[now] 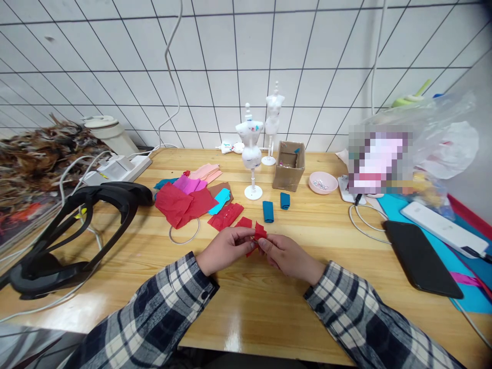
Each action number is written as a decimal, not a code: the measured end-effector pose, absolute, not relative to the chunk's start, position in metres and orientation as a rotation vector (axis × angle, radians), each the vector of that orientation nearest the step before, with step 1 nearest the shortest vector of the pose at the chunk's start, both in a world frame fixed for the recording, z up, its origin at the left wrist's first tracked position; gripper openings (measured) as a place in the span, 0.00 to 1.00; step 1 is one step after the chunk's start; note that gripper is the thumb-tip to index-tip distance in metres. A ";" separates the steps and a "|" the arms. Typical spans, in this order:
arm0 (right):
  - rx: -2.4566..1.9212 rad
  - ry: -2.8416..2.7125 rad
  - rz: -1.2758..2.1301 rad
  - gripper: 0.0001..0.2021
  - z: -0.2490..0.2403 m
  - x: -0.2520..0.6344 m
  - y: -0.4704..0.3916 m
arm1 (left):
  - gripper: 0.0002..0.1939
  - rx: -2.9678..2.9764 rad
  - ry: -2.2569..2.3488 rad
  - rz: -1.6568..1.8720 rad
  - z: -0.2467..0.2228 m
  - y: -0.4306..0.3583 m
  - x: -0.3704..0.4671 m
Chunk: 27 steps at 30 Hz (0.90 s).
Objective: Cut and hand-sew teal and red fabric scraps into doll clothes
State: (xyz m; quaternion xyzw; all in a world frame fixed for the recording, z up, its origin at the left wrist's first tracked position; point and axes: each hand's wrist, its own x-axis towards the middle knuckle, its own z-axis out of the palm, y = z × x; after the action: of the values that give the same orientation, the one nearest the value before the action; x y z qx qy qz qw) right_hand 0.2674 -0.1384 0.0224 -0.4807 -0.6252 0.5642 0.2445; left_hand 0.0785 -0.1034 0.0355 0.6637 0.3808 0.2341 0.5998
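Observation:
A small strip of red crepe-like paper [260, 230] is pinched between my two hands, just above the table. My left hand [227, 247] grips its left side with thumb and forefinger. On the other side, the fingers of my right hand [289, 257] close on the same strip. Just beyond my left fingers lies a small red piece [243, 222], with a larger red piece [226, 216] behind it. Two folded dark-blue pieces [268, 211] rest on the table beyond my hands. Crumpled red sheets [175, 206] lie farther left, beside pink and light-blue pieces.
Two white mini dress forms [251, 154] stand at the back, near a cardboard box [286, 179] and a pink bowl [323, 189] of beads. A black headset frame [80, 230] sits left. A black phone [423, 259] and cables lie right. A metal ring [185, 242] lies left of my hands.

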 end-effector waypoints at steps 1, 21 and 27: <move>-1.303 -1.714 1.531 0.20 0.022 0.268 -0.138 | 0.12 1.541 0.873 0.538 0.036 -0.104 0.079; -1.395 -1.939 1.268 0.17 0.033 0.278 -0.136 | 0.08 1.868 1.230 0.421 0.039 -0.090 0.055; -1.753 -2.078 0.627 0.13 0.031 0.290 -0.129 | 0.10 1.829 1.389 0.841 0.046 -0.075 0.034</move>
State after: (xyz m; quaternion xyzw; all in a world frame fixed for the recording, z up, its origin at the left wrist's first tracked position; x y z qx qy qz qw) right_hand 0.2904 -0.1293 0.0306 -0.6186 -0.7333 0.2212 0.1747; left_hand 0.0340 -0.0748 0.0464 0.7030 0.5338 0.3233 0.3410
